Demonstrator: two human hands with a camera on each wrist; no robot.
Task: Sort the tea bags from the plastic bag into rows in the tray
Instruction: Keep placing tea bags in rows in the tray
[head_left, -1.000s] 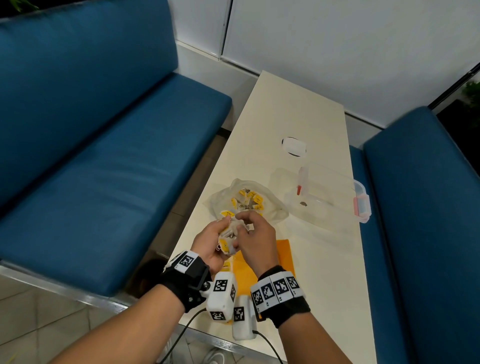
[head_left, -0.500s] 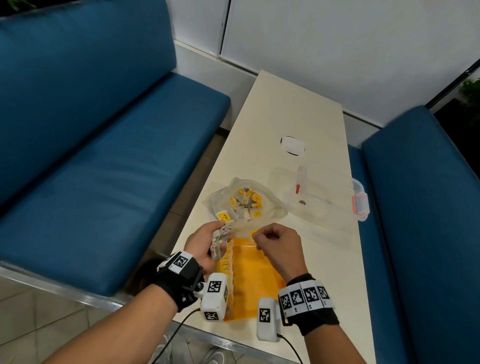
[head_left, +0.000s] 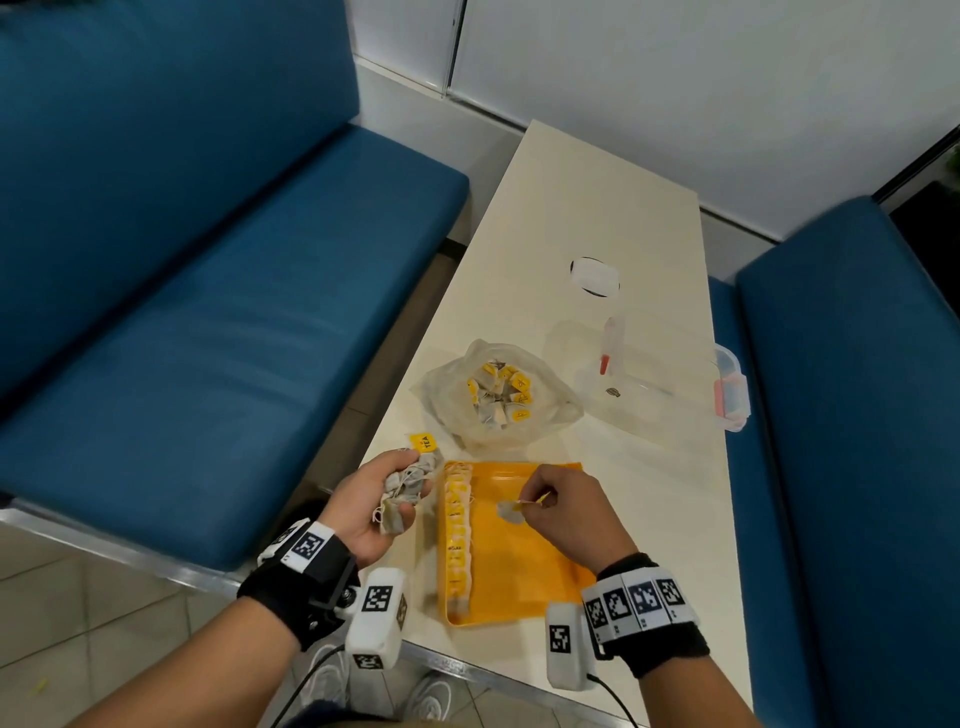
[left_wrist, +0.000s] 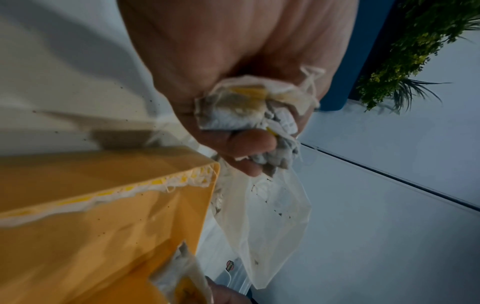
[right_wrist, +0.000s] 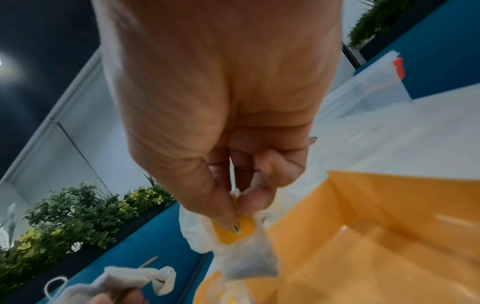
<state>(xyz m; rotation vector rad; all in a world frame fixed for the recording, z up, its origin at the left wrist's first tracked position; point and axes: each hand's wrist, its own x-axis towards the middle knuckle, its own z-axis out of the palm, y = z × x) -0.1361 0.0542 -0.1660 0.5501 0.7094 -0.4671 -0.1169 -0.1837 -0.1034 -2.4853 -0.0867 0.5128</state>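
On the long cream worktop (head_left: 597, 197), a shallow rectangular orange plastic tray (head_left: 524, 571) lies at the near edge, at about 6 o'clock in the head view. One row of white paper tea bags with yellow tags (head_left: 457, 535) runs down the tray's left side, the bags overlapping along its wall.

The left hand (head_left: 363, 504), at 9 o'clock of the tray and just outside its left rim, has its fingers (left_wrist: 249, 142) clenched round a crumpled bunch of grey-white tea bags with tangled strings (head_left: 408, 486); one yellow tag printed "TEA" (head_left: 423, 442) sticks up from the bunch at 12 o'clock.

The right hand (head_left: 566, 512) is over the tray's far half, thumb and forefinger grasping a single tea bag (right_wrist: 249, 255) by its yellow tag, the pouch hanging below the fingertips (right_wrist: 253, 200) above the tray floor.

At 12 o'clock of the tray sits the crinkled clear plastic bag (head_left: 498, 395), open, with more yellow-tagged tea bags heaped inside. At 2 o'clock stands a clear plastic lidded box with pink clips (head_left: 670, 384), and beyond it, a small white round object with a dark rim (head_left: 595, 276). Blue upholstered benches (head_left: 208, 312) flank the worktop on both sides.
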